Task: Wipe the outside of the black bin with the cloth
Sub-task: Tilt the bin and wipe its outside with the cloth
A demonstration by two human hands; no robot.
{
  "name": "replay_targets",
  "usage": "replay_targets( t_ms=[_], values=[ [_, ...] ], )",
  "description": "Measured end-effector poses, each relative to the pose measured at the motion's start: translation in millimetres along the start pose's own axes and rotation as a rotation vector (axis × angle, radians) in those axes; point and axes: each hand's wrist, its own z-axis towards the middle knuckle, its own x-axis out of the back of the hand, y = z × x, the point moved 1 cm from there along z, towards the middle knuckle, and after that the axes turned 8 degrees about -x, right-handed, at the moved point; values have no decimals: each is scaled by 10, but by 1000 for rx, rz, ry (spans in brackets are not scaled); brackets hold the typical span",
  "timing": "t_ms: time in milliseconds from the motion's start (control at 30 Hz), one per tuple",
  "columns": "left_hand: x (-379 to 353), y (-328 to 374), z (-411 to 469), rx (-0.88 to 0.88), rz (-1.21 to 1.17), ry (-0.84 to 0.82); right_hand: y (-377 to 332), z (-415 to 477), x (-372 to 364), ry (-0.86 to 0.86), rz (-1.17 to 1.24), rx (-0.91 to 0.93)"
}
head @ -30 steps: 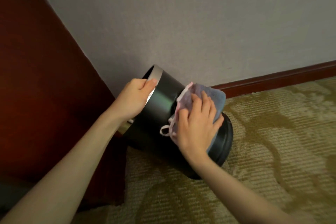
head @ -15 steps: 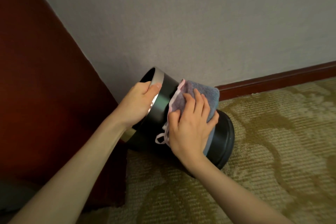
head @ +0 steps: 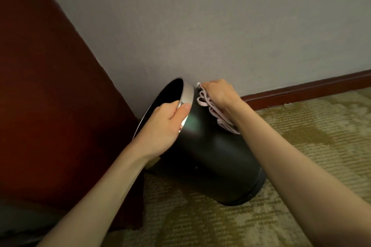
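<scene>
The black bin (head: 210, 158) with a silver rim band is tilted to the left, its open mouth facing the red panel and its base resting on the carpet. My left hand (head: 164, 126) grips the silver rim, thumb on the outside. My right hand (head: 218, 92) presses the cloth (head: 218, 115), pink-edged and bunched, against the far upper side of the bin just behind the rim. Most of the cloth is hidden under my hand and forearm.
A dark red wooden panel (head: 50, 96) stands close on the left, touching distance from the bin's mouth. A grey wall (head: 220, 26) with a dark red baseboard (head: 311, 90) runs behind. Patterned olive carpet (head: 311, 136) covers the floor to the right and front.
My right hand has slid the cloth from the bin's near side up and over to the far side by the rim. The bin's near side now shows bare. The left hand keeps its grip.
</scene>
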Motion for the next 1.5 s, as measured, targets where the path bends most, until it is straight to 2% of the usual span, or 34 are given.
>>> replay_targets(
  t_ms=[67,133,300,467,767,967,1133,1267,1400,1500],
  values=[
    [-15,5,13,11,22,9,21,-10,1,10,30,4],
    [-16,-7,29,20,27,22,30,-76,0,75,-60,22],
    [11,-71,214,132,37,72,58,-504,-238,428,-162,160],
    [11,-91,375,212,-14,98,254,-937,-673,697,-264,288],
    [62,-160,490,239,-43,101,656,-1088,-1039,798,-555,552],
    [-74,-68,458,192,-86,136,710,-1062,-893,768,-449,500],
    [-147,-42,390,151,-72,68,577,-944,-531,709,-273,398],
    [-113,-84,351,139,-33,73,453,-699,-260,506,-192,303],
    [20,-200,254,171,-104,34,445,-422,-37,296,-118,283],
    [156,-298,192,194,-110,40,539,-310,6,256,-166,241]
  ],
)
